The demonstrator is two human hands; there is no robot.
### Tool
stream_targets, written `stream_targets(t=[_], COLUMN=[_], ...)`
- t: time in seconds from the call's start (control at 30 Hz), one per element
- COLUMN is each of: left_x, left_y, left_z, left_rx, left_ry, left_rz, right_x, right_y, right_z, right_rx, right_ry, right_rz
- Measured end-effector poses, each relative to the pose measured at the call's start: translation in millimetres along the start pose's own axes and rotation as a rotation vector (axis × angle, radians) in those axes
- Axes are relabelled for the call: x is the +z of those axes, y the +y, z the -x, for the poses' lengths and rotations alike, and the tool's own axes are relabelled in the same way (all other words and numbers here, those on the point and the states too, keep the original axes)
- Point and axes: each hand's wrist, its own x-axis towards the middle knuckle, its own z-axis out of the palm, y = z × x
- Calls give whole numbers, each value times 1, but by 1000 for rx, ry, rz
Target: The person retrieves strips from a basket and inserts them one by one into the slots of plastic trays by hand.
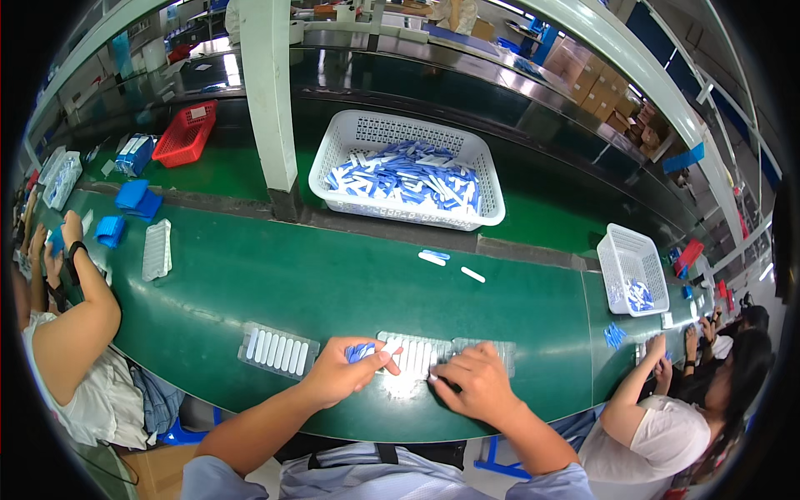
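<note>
My left hand (350, 371) is closed around a bunch of small flat blue-and-white strips (360, 352) with rounded ends. A white strip shows at its fingertips, over the left part of a clear plastic tray (446, 343). White strips (414, 358) lie side by side in that tray's slots. Over the tray's right part, my right hand (477, 382) has its thumb and fingers pinched together; what they hold, if anything, cannot be made out. Left of my hands lies a filled tray of white strips (277, 351). Another clear tray (500, 350) is partly behind my right hand.
Beyond the green table (333, 283) stands a white basket (492, 212) heaped with strips. A few loose strips (432, 259) lie nearer. A smaller white basket (612, 250) is at right, a red basket (185, 133) at far left. A white post (268, 100) rises behind. People work on both sides.
</note>
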Motion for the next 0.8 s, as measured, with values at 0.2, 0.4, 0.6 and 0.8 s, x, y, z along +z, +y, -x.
stream_targets(t=[0.2, 0.4, 0.6, 0.8], left_x=[-4, -6, -6, -3], left_y=[-10, -9, -6, -14], left_z=[1, 3, 3, 6], left_rx=[55, -246, -268, -77], left_ry=[-59, -314, -386, -294], left_rz=[10, 236, 212, 12], right_x=[-15, -17, -6, 7], right_y=[-4, -20, -13, -13], right_z=[-11, -37, -48, -48], right_rx=[157, 135, -62, 327], right_ry=[-114, -36, -67, -149], right_rz=[-109, -551, -607, -847])
